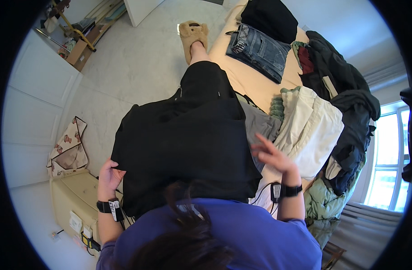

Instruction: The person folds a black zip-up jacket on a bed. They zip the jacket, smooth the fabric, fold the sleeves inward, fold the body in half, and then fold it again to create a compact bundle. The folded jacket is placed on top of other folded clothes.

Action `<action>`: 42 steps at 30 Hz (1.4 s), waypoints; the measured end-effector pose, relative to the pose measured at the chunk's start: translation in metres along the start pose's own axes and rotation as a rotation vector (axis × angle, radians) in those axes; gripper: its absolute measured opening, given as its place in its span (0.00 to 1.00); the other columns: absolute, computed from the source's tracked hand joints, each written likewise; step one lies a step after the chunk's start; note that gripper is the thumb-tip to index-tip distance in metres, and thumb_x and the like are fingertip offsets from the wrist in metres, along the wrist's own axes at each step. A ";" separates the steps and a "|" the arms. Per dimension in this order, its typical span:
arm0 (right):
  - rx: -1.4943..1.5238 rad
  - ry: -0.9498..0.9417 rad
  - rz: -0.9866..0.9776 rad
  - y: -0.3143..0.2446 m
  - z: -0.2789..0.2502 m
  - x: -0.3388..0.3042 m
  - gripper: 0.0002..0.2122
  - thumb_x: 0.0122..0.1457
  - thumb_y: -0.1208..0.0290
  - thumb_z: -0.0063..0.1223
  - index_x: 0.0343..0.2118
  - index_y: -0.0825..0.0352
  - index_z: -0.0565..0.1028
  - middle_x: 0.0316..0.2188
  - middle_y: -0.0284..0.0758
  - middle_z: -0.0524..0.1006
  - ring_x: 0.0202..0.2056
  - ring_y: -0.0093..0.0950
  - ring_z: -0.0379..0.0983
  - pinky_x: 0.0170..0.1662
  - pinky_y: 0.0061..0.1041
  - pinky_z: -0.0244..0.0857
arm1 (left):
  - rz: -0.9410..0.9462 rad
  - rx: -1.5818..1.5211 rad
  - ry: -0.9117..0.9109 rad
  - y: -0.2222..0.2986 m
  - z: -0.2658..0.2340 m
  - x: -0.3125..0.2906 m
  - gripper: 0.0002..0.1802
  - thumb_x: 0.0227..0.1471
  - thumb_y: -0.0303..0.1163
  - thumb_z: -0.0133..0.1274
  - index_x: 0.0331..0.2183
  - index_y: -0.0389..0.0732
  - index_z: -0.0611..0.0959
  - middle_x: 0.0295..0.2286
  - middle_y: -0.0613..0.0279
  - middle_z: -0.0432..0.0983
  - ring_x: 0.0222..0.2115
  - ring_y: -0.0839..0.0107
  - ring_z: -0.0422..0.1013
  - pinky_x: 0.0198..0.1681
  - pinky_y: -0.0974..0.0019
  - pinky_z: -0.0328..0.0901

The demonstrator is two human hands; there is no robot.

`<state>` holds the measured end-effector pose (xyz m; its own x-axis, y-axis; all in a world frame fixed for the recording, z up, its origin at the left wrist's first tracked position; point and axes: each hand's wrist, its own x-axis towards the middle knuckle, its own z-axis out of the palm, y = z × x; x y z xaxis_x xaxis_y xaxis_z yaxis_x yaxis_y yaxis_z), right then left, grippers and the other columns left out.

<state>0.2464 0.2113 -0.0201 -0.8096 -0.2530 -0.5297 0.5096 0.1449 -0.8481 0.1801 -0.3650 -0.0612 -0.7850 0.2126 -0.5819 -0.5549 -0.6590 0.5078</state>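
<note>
A black cloth garment [183,139] lies spread over my lap, its kind hard to tell. My left hand [110,177] is closed at its left edge, thumb and fingers pinching the cloth. Past its right edge, my right hand [274,156] is open with the fingers apart and holds nothing. Under and beside that hand are grey clothing [260,119] and a folded off-white garment [312,130] on the bed. A dark band with a small device sits on each of my wrists.
Folded jeans [264,51] and a folded black garment [271,20] lie farther along the bed [233,67]. Dark clothes [345,81] and a pale green puffy garment [325,200] are heaped at right. A beige cabinet [73,195] and a patterned fabric bin [71,146] stand left.
</note>
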 end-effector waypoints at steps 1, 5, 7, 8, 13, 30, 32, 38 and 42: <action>-0.020 0.021 -0.067 -0.012 -0.006 0.016 0.33 0.62 0.63 0.51 0.67 0.55 0.49 0.59 0.37 0.63 0.53 0.26 0.65 0.53 0.26 0.61 | -0.020 0.066 -0.013 0.004 0.002 0.000 0.20 0.50 0.22 0.44 0.47 0.34 0.72 0.41 0.48 0.77 0.35 0.57 0.78 0.33 0.57 0.78; -0.100 0.087 -0.142 -0.040 -0.013 0.090 0.21 0.60 0.65 0.53 0.56 0.58 0.66 0.52 0.32 0.67 0.47 0.20 0.67 0.48 0.22 0.63 | -0.050 0.187 0.091 0.014 0.016 -0.001 0.15 0.57 0.29 0.47 0.46 0.37 0.73 0.38 0.51 0.78 0.31 0.60 0.79 0.28 0.61 0.78; -0.199 0.051 -0.140 -0.039 -0.023 0.117 0.13 0.57 0.67 0.57 0.44 0.62 0.72 0.41 0.28 0.71 0.40 0.17 0.67 0.42 0.18 0.63 | -0.005 0.306 0.075 0.011 0.021 -0.001 0.14 0.59 0.33 0.48 0.45 0.38 0.74 0.36 0.53 0.79 0.30 0.63 0.79 0.25 0.63 0.77; -0.243 0.010 -0.131 -0.036 -0.030 0.129 0.10 0.56 0.67 0.59 0.39 0.63 0.73 0.36 0.26 0.71 0.37 0.16 0.67 0.40 0.17 0.62 | -0.010 0.304 0.127 0.009 0.022 -0.002 0.14 0.58 0.32 0.48 0.45 0.38 0.74 0.36 0.54 0.79 0.29 0.63 0.79 0.25 0.63 0.77; -0.126 -0.008 -0.181 -0.006 -0.072 0.143 0.11 0.50 0.69 0.65 0.28 0.61 0.71 0.22 0.21 0.67 0.24 0.14 0.61 0.28 0.13 0.56 | -0.009 0.276 0.115 0.006 0.020 -0.004 0.15 0.58 0.31 0.49 0.47 0.38 0.73 0.39 0.53 0.78 0.31 0.65 0.79 0.24 0.65 0.77; 0.272 0.096 -0.134 -0.024 -0.064 0.128 0.09 0.53 0.77 0.62 0.35 0.67 0.74 0.24 0.26 0.76 0.18 0.12 0.70 0.17 0.09 0.62 | 0.426 0.312 -0.397 0.046 0.022 -0.013 0.32 0.47 0.30 0.63 0.53 0.33 0.71 0.49 0.51 0.73 0.48 0.61 0.72 0.53 0.58 0.66; 0.228 -0.060 -0.061 -0.029 -0.065 0.125 0.12 0.52 0.75 0.62 0.39 0.69 0.75 0.24 0.28 0.77 0.20 0.16 0.73 0.21 0.13 0.68 | 0.419 0.301 -0.358 0.049 0.019 -0.011 0.30 0.47 0.30 0.63 0.52 0.34 0.73 0.47 0.53 0.75 0.46 0.61 0.73 0.52 0.59 0.66; 0.204 -0.098 -0.143 -0.033 -0.053 0.115 0.13 0.50 0.73 0.65 0.38 0.67 0.76 0.28 0.26 0.75 0.31 0.17 0.73 0.35 0.18 0.70 | 0.328 0.317 -0.356 0.042 0.026 0.001 0.29 0.47 0.30 0.63 0.51 0.34 0.74 0.45 0.54 0.76 0.45 0.61 0.74 0.51 0.60 0.67; 0.178 0.099 -0.111 -0.040 -0.053 0.112 0.09 0.49 0.76 0.63 0.32 0.63 0.74 0.26 0.22 0.73 0.29 0.15 0.70 0.34 0.14 0.64 | 0.363 0.327 -0.387 0.033 0.053 -0.002 0.28 0.49 0.28 0.60 0.51 0.34 0.73 0.45 0.54 0.76 0.45 0.62 0.74 0.51 0.59 0.67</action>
<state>0.1198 0.2282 -0.0465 -0.8839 -0.1618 -0.4388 0.4517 -0.0522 -0.8906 0.1492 -0.3491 -0.0099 -0.9483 0.3030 -0.0949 -0.2419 -0.4958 0.8340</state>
